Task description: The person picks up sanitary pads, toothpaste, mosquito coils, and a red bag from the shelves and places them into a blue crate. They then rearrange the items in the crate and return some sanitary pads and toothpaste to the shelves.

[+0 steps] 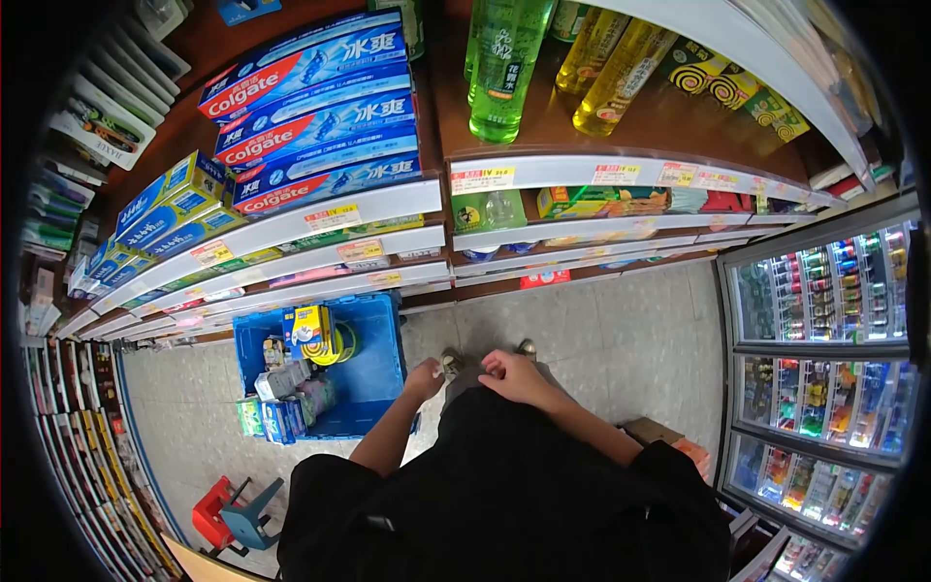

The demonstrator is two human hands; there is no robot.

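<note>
My left hand (424, 376) hangs beside the right edge of a blue crate (373, 361) on the floor, its fingers curled; whether they hold anything is too small to tell. To its right, my right hand (512, 376) is in front of my body with loosely bent, parted fingers and nothing in them. Inside the crate, a yellow box (308, 328) lies on a round yellow-green item, near several white, green and blue packs. Colgate boxes (320, 133) are stacked on the shelf ahead, beside a green bottle (503, 73) and yellow bottles (621, 82).
Shelves with a white price rail (543, 173) run across the front. Glass-door drink coolers (819, 291) stand at the right. A red stool (212, 509) and a teal stool (250, 524) are at the lower left. A cardboard box (652, 432) sits behind my right arm.
</note>
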